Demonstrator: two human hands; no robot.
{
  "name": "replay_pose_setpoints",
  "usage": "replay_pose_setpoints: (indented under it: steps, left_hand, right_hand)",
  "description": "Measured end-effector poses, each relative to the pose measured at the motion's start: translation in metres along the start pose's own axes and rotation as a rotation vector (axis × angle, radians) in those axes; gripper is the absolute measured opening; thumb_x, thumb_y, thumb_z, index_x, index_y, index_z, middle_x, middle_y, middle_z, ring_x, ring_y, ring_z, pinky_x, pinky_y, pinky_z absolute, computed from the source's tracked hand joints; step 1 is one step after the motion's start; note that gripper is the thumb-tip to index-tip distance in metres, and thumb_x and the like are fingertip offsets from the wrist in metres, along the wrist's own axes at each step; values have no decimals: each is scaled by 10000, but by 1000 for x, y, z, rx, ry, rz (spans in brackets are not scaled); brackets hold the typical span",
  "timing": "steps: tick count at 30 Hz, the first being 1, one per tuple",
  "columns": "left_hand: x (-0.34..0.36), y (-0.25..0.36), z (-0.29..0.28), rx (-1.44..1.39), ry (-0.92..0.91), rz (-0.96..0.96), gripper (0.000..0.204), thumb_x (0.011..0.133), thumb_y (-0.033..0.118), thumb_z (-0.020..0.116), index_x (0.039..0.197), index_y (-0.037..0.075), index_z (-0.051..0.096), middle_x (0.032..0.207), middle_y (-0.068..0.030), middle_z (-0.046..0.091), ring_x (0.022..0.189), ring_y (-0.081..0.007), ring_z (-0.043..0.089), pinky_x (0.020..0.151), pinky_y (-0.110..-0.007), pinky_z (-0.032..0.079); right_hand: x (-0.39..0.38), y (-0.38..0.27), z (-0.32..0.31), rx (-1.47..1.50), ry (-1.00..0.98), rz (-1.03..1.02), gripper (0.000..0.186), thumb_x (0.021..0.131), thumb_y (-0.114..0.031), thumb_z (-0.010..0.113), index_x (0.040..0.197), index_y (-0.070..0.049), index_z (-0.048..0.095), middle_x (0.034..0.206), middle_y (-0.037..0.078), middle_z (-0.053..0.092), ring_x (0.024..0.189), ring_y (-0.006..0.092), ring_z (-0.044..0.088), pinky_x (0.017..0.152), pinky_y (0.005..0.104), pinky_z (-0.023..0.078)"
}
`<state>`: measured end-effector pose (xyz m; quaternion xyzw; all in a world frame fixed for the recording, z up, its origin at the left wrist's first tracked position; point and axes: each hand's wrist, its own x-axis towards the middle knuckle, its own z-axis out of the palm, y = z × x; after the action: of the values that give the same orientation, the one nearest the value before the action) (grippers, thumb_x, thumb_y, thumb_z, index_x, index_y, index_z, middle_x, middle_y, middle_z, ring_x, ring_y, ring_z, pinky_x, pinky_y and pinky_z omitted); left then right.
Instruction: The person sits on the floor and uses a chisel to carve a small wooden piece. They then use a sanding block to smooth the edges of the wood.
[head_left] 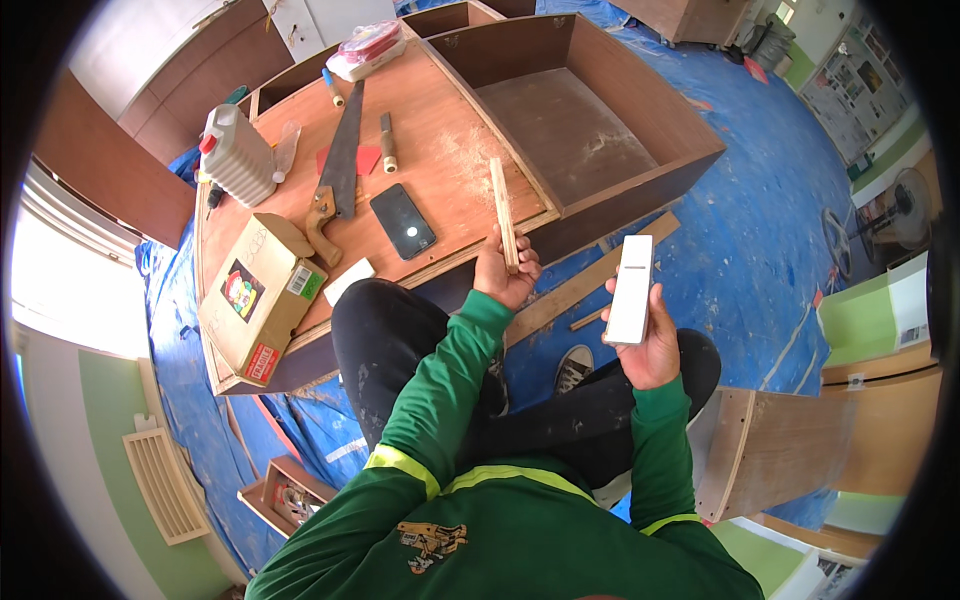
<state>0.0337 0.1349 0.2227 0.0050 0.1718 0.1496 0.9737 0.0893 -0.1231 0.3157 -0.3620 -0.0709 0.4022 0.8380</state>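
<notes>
My left hand (pixel 508 280) is closed around the lower end of a narrow wooden strip (pixel 502 205), which stands up at the near edge of the workbench top (pixel 400 110). In my right hand (pixel 655 352), over my knee, is a small hand plane (pixel 630 290). Its flat white sole faces up and shows a narrow dark slot across it. The plane and the strip are apart. A black smartphone (pixel 403 222) lies left of the strip, and pale wood shavings (pixel 468 155) are scattered beyond it.
A handsaw (pixel 345 150), a chisel (pixel 388 145), a cardboard box (pixel 258 295), a white jug (pixel 238 155) and a plastic food container (pixel 367 48) sit on the board. An open brown cabinet carcass (pixel 640 180) adjoins it. Blue sheeting (pixel 740 280) covers the floor, with a plank (pixel 570 290) on it.
</notes>
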Motion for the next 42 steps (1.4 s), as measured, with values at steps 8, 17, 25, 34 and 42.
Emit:
replay_pose_setpoints:
  steps: [8,17,25,34,42]
  left_hand:
    - [12,-26,-19,267,216,204,440,1113,540,474,996,121,534,804,-18,502,628,-134,458,526,-281,379]
    - [23,-31,-29,245,135,237,480,1151,493,347,1340,141,613,1161,-39,731,996,-192,728,818,-376,603]
    - [28,-30,-39,159,36,206,483,1149,502,341,1345,156,615,1192,-37,722,1064,-209,719,898,-408,596]
    - [28,-29,-36,282,177,211,537,1151,484,298,1386,89,575,1278,-132,701,1143,-287,713,991,-461,580]
    - [31,-33,-31,129,164,320,489,1156,461,301,1264,112,627,1077,-67,716,962,-183,698,810,-357,580]
  right_hand:
    - [47,19,56,-1098,40,-171,651,995,-239,747,1572,-51,513,1066,110,695,929,140,654,818,302,543]
    - [149,63,97,-2030,-158,-318,649,969,-271,698,1564,-91,511,1292,266,565,1143,474,632,991,503,536]
    - [148,84,79,-1738,-50,-470,609,906,-284,789,1434,-25,632,1273,250,660,1132,414,678,963,474,559]
    - [158,94,72,-1508,77,-447,542,873,-215,815,1328,45,680,1120,242,718,925,419,721,864,451,576]
    - [137,90,72,-1702,-62,-542,512,882,-216,803,1328,13,696,1114,220,691,1021,418,703,878,470,571]
